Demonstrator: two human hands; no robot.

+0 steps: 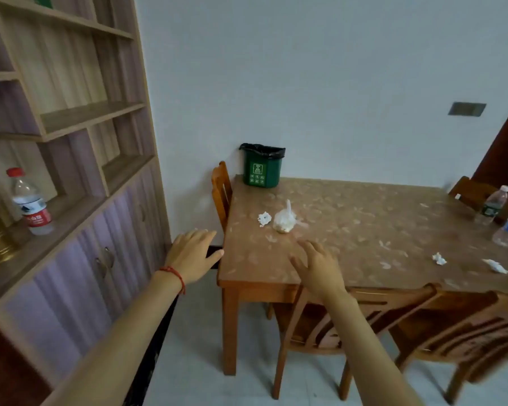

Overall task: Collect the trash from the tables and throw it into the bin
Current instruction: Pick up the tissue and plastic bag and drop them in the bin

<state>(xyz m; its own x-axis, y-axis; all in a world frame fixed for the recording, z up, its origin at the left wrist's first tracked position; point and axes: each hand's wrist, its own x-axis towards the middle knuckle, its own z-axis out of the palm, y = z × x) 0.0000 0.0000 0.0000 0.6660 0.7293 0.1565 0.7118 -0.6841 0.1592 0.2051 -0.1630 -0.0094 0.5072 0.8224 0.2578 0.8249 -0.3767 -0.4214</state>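
Right now your table (349, 230) carries everything you need: the green bin (262, 168) stands at its far left corner, and nearer you lie a knotted plastic bag (283, 219) with a crumpled tissue (264, 219) just beside it. Two more paper scraps (439, 258) lie well apart to the right. Take the bag first, pinching its knot so nothing spills, and sweep the tissue up with it. Your right hand (320, 268) hovers near the bag, fingers spread and holding nothing; your left hand (192, 253) is likewise released, off the table's left edge.
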